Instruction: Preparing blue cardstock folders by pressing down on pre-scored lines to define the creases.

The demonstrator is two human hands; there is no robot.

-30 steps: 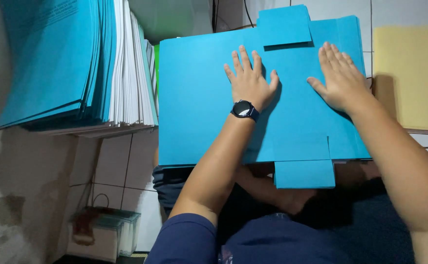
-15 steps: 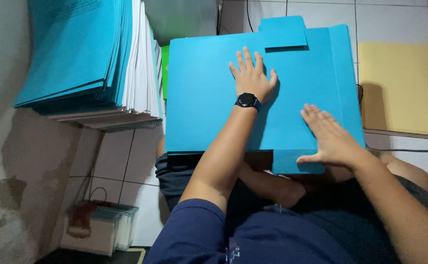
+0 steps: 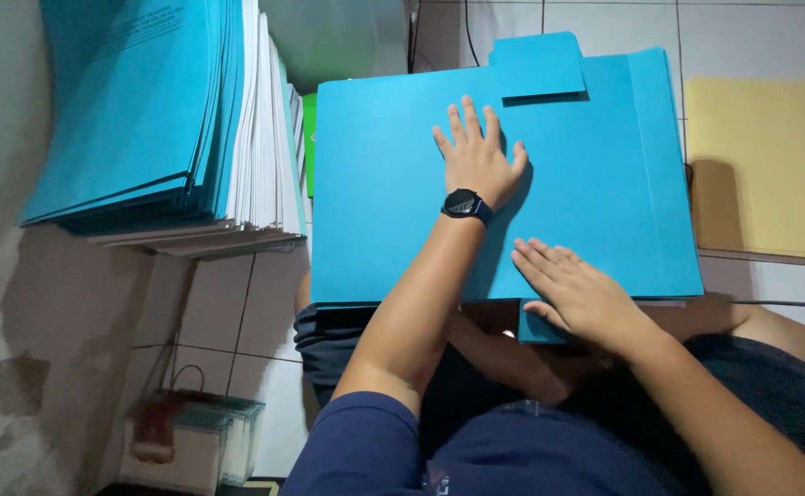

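Note:
A large blue card folder [image 3: 384, 193] lies flat across my lap, with a small tab sticking out at its far edge and another at its near edge. My left hand [image 3: 476, 158], with a black watch on the wrist, presses flat on the middle of the folder, fingers spread. My right hand [image 3: 579, 294] rests at the folder's near edge, fingers extended over the lower tab, which it partly hides.
A tall stack of blue folders and white paper [image 3: 173, 129] stands at the left. A yellow card sheet [image 3: 761, 165] lies at the right. White floor tiles [image 3: 237, 312] show below, with a small clear plastic box [image 3: 191, 436] at the lower left.
My right hand has slid from the folder's upper right down to its near edge, over the lower tab. My left hand has stayed pressed on the middle. The view has shifted slightly.

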